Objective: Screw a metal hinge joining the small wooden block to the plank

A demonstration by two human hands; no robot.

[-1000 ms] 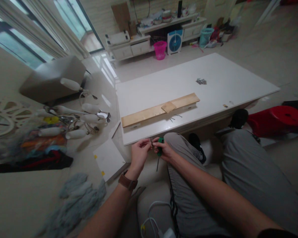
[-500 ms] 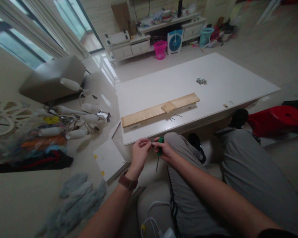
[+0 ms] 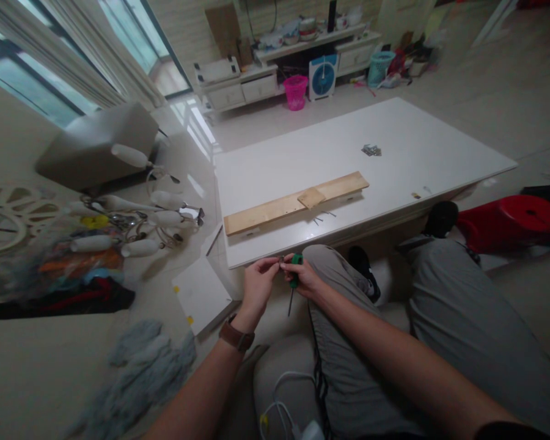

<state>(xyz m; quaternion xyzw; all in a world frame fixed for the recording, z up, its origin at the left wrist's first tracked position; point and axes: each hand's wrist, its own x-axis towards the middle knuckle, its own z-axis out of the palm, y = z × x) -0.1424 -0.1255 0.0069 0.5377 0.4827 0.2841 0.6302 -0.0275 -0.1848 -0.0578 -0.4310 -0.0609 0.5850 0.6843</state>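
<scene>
My left hand point(image 3: 257, 287) and my right hand point(image 3: 305, 279) meet just below the near edge of the low white table point(image 3: 403, 153). The right hand is closed around a green-handled screwdriver point(image 3: 294, 271) whose thin shaft points down. The left hand pinches a small metal piece point(image 3: 280, 260) at its fingertips, right beside the screwdriver handle; what the piece is cannot be made out. On the table lies a long wooden plank point(image 3: 261, 214) with a small wooden block point(image 3: 310, 197) on top. A few loose screws point(image 3: 323, 217) lie in front of the plank.
A small pile of metal hardware point(image 3: 371, 150) sits further back on the table. A chandelier point(image 3: 132, 220) and a white panel point(image 3: 200, 294) lie on the floor at left. A red stool point(image 3: 513, 220) stands at right. White cable point(image 3: 279, 403) lies by my lap.
Almost nothing has moved. My fingertips have shifted slightly around the small metal piece and the screwdriver handle.
</scene>
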